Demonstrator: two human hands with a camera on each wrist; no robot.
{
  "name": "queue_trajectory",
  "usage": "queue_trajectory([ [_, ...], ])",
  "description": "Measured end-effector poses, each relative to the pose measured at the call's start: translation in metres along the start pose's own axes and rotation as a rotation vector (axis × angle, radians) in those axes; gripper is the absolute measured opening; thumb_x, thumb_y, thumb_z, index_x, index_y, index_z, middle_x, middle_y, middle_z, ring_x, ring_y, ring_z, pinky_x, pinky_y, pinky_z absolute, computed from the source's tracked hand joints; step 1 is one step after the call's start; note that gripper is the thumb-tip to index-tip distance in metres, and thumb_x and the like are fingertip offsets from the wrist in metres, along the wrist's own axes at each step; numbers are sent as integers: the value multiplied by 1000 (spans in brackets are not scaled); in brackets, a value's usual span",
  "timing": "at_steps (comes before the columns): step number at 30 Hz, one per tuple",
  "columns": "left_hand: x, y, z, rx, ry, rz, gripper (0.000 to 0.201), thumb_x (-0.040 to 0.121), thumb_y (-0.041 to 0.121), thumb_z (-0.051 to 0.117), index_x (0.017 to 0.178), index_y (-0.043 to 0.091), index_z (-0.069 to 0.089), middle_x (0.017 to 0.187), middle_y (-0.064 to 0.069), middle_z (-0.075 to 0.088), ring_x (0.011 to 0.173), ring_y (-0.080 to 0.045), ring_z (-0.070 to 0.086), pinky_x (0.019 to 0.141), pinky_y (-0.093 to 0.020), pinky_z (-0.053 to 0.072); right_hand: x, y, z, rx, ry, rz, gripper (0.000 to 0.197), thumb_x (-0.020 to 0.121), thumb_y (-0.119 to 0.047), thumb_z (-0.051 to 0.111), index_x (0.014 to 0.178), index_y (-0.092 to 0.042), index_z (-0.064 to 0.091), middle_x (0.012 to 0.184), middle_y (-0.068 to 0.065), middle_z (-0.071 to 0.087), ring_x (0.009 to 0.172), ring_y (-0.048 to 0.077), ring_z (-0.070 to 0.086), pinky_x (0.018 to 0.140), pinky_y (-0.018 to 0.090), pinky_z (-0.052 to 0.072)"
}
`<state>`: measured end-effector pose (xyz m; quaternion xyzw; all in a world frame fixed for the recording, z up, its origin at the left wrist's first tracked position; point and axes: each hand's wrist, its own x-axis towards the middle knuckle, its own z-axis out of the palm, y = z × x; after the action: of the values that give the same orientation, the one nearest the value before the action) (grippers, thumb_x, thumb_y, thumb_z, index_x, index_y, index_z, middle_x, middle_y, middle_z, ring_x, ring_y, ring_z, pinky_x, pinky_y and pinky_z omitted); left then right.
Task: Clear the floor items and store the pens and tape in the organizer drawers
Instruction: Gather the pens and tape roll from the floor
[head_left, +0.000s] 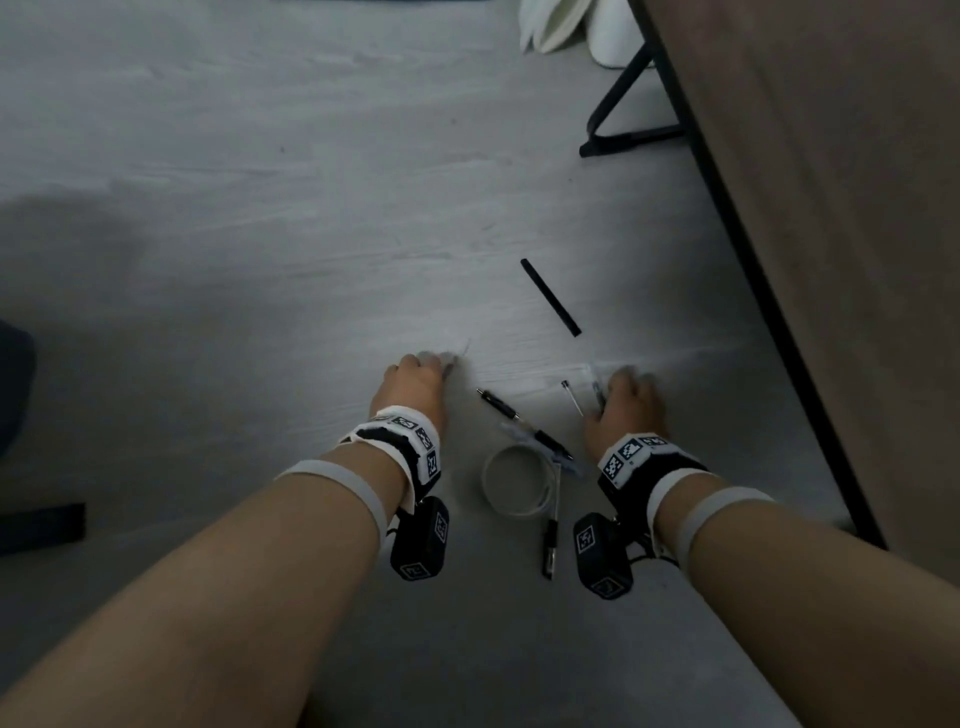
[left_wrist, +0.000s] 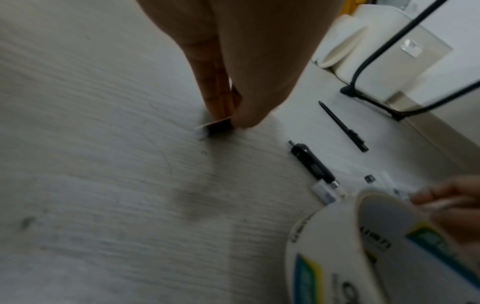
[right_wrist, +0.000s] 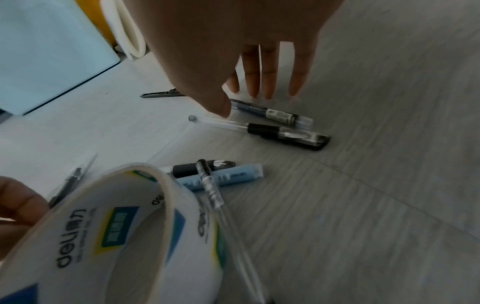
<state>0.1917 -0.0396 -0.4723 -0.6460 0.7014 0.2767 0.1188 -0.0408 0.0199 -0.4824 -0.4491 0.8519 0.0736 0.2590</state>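
My left hand is down on the grey floor, thumb and fingers pinching a small black piece with a pale edge. My right hand hovers with straight, spread fingers over two pens: a blue-tinted pen and a clear pen with a black cap. Its thumb tip is close to them. Between my wrists stands a white tape roll on its edge. A black pen lies beside it. Another clear pen leans across it. A slim black pen lies farther off.
A brown tabletop with a black edge runs down the right side. Its black leg frame stands at the back, with white slippers behind it. A dark object lies at the left edge.
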Motion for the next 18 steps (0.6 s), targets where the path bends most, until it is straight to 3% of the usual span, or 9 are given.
queue_trajectory([
  [2, 0, 1, -1, -49, -13, -31, 42, 85, 4, 56, 122, 7, 39, 115, -20, 55, 106, -38, 54, 78, -44, 47, 9, -3, -2, -21, -57, 11, 67, 89, -19, 60, 147, -4, 28, 148, 22, 34, 135, 40, 37, 106, 48, 41],
  [4, 3, 5, -1, -128, 13, -35, 42, 84, 5, 58, 122, 6, 40, 116, -19, 54, 108, -37, 52, 80, -43, 46, 16, -5, -3, -27, -70, 20, 57, 91, -14, 58, 141, 0, 37, 139, 23, 47, 126, 39, 49, 101, 44, 46],
  [6, 7, 14, 2, -194, 63, 81, 34, 84, 3, 54, 118, 5, 52, 117, -19, 52, 112, -36, 48, 88, -40, 43, 16, -6, -6, 18, -36, 45, 44, 94, -16, 55, 132, 3, 45, 130, 22, 55, 117, 39, 57, 94, 42, 48],
  [8, 9, 26, 5, -198, 61, 276, 31, 83, 2, 51, 111, 9, 63, 116, -17, 52, 113, -35, 46, 92, -38, 43, 12, -6, -9, 80, 19, 54, 39, 95, -17, 54, 128, 2, 45, 128, 22, 52, 113, 40, 57, 91, 42, 47],
  [11, 11, 46, 7, -95, -47, 502, 34, 85, 18, 62, 119, 19, 66, 122, -10, 54, 116, -31, 45, 94, -42, 45, 0, -6, -12, 149, 62, -101, 34, 94, -12, 50, 125, 0, 46, 132, 24, 45, 108, 40, 57, 86, 39, 46],
  [13, 14, 55, 9, 51, -130, 586, 41, 82, 30, 68, 122, 23, 65, 125, -6, 54, 120, -29, 44, 97, -39, 45, -5, -6, -9, 153, 2, -235, 36, 96, -14, 47, 130, -2, 46, 137, 24, 42, 108, 40, 56, 88, 40, 46],
  [16, 21, 61, 12, 209, -211, 638, 39, 80, 38, 70, 116, 22, 65, 121, -6, 56, 120, -27, 45, 97, -34, 44, -2, -1, -4, 24, -142, -254, 43, 89, -21, 61, 128, -7, 49, 134, 19, 46, 112, 38, 55, 91, 40, 46],
  [18, 23, 60, 13, 273, -218, 655, 38, 80, 39, 71, 113, 22, 65, 118, -4, 57, 118, -25, 47, 94, -32, 43, 1, 1, -4, -10, -135, -222, 38, 87, -24, 64, 118, -5, 56, 129, 18, 52, 114, 36, 56, 92, 38, 46],
])
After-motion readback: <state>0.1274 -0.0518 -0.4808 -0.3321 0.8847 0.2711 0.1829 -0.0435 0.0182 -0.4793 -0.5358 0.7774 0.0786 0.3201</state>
